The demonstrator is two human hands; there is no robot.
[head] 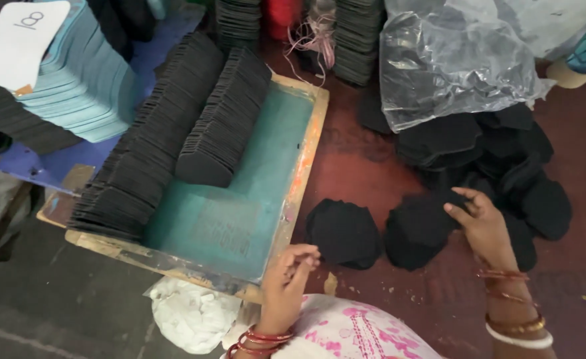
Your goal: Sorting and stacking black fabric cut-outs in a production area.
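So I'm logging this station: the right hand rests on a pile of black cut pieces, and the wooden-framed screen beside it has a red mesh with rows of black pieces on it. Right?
Not quite. The head view shows the mesh of the wooden-framed screen is teal-green, not red. The rest holds: the right hand rests on a pile of black cut pieces, and rows of black pieces lie on the screen.

Two rows of stacked black flat cut pieces [173, 133] lie in the wooden-framed screen tray [306, 153] at nine o'clock. Two small black fabric stacks [343, 233] sit on the floor at its three o'clock side. Behind them, at one o'clock, a clear plastic bag [452, 60] lies on a heap of black fabric pieces [505, 153].
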